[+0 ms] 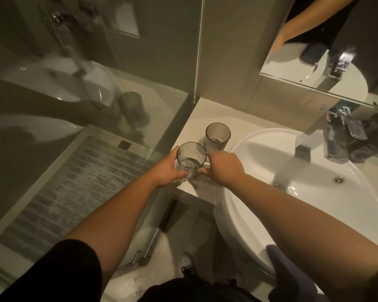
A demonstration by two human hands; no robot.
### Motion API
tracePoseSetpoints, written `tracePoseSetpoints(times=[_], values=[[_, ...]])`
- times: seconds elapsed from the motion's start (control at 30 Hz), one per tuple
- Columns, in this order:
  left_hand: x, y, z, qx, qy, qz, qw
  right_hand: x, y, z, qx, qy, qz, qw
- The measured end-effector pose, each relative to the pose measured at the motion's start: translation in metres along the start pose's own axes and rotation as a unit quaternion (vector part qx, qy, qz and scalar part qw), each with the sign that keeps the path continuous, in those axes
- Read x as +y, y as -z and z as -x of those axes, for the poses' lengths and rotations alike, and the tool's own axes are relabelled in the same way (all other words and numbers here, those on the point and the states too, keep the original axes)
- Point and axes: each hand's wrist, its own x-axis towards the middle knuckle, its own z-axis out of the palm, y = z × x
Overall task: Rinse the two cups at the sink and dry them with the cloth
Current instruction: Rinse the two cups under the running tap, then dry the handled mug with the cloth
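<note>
2 ribbed glass cups stand at the left end of the white counter (pixel 196 114), between a glass shower screen (pixel 96 105) and the round sink (pixel 238 225). The near cup (pixel 190 160) is upright at the counter's front edge with both hands around it. The left hand (pixel 168 171) wraps its left side, fingers curled round the lower wall and thumb side up by the rim. The right hand (pixel 224 168) closes in on the cup's right side; its fingertips touch the glass low down, but the palm faces away, so how firmly it grips is hard to tell. Whether the cup rests on the counter or is just off it cannot be told.

The far cup (pixel 218 136) stands upright just behind the near one, close to the sink rim, free of both hands, though the right hand's knuckles cover its base.

The tap (pixel 336 140) sits at the sink's back right, blurred. A blue-grey cloth (pixel 288 269) hangs over the sink's front edge, its lower end cut off by the right forearm and the frame. The mirror (pixel 314 62) above shows only part of an arm.
</note>
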Motion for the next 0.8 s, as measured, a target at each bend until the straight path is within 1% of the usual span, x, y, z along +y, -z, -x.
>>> tracePoseSetpoints(times=[0.1, 0.17, 0.23, 0.3, 0.33, 0.4, 0.43, 0.5, 0.6, 0.7, 0.8], values=[[0.003, 0.0, 0.006, -0.002, 0.024, -0.007, 1.0, 0.003, 0.005, 0.008, -0.006, -0.017, -0.003, 1.0], [0.004, 0.001, 0.014, 0.001, 0.039, -0.014, 0.999, 0.008, 0.009, 0.018, 0.016, -0.02, -0.017, 1.0], [0.006, 0.003, 0.025, 0.027, 0.048, -0.045, 0.998, 0.015, 0.014, 0.03, 0.047, -0.021, -0.034, 0.998], [0.011, 0.003, 0.037, 0.091, 0.042, -0.114, 0.988, 0.024, 0.019, 0.044, 0.075, -0.024, -0.039, 0.996], [0.016, 0.002, 0.043, 0.135, 0.029, -0.162, 0.977, 0.03, 0.02, 0.051, 0.088, -0.029, -0.035, 0.995], [0.029, -0.006, 0.053, 0.211, -0.023, -0.245, 0.946, 0.04, 0.022, 0.066, 0.099, -0.047, -0.02, 0.994], [0.038, -0.012, 0.057, 0.226, -0.057, -0.271, 0.934, 0.045, 0.022, 0.074, 0.095, -0.059, -0.012, 0.994], [0.056, -0.03, 0.063, 0.212, -0.119, -0.316, 0.917, 0.056, 0.022, 0.091, 0.073, -0.086, 0.001, 0.994], [0.076, -0.063, 0.068, 0.148, -0.182, -0.386, 0.892, 0.072, 0.022, 0.122, 0.049, -0.108, 0.029, 0.992], [0.082, -0.096, 0.072, 0.066, -0.203, -0.429, 0.878, 0.085, 0.021, 0.157, 0.046, -0.121, 0.028, 0.991], [0.076, -0.13, 0.079, -0.003, -0.201, -0.46, 0.865, 0.095, 0.018, 0.197, 0.051, -0.129, 0.015, 0.99]])
